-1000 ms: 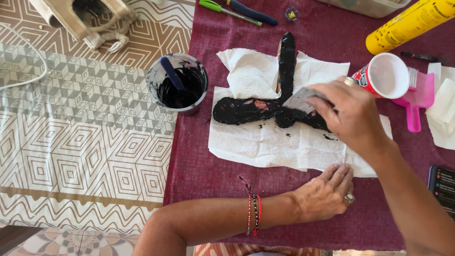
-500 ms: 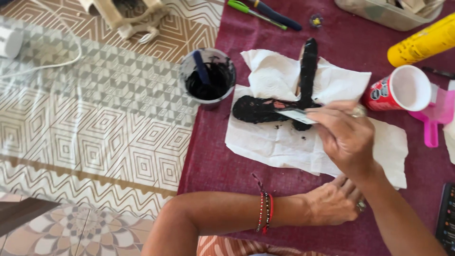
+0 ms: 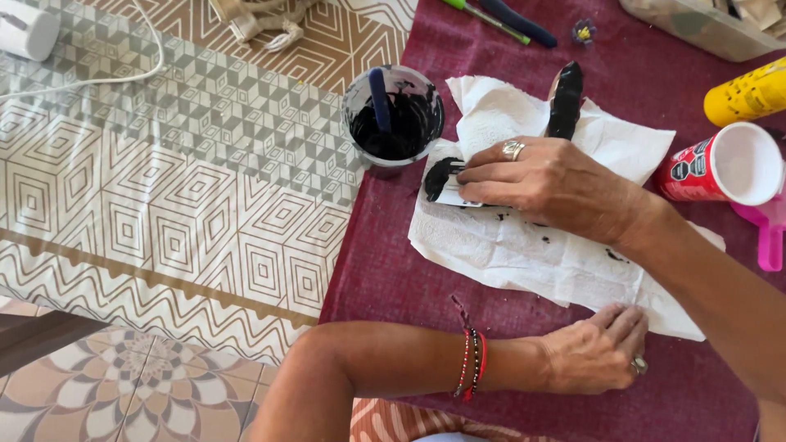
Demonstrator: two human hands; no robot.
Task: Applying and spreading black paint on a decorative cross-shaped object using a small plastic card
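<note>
Far left, a white cylindrical object [image 3: 26, 29] lies on the patterned tablecloth [image 3: 164, 180], with a white cord [image 3: 98, 80] running right from it. Near left, patterned floor tiles [image 3: 123, 385] show beyond the table's edge.

At centre far, a clear cup of black paint [image 3: 393, 119] stands at the left edge of the maroon mat [image 3: 393, 278], a dark blue handle [image 3: 379, 96] standing in it. Beyond it lie a green pen [image 3: 483, 18] and a dark blue pen [image 3: 520, 23].

Just right of the cup, white paper towels [image 3: 524, 254] are spread on the mat. On them lies a black-painted piece [image 3: 565, 102]: one arm points far, another end shows at the left, beside the cup; its middle is hidden under the right hand.

The right hand [image 3: 548, 184], ring on one finger, lies across the painted piece with fingers closed narrowly around a thin tool [image 3: 455, 170] whose tip meets the left black end. What kind of tool it is cannot be told.

The left hand [image 3: 594, 352], wearing bead bracelets [image 3: 472, 364] at the wrist and a ring, rests near, fingers loosely curled, fingertips pressing the near edge of the paper towels; it holds nothing.

Far right stand a red cup with white inside [image 3: 725, 168], a yellow bottle [image 3: 749, 94] lying beyond it, and a pink object [image 3: 770, 237] at the edge.
</note>
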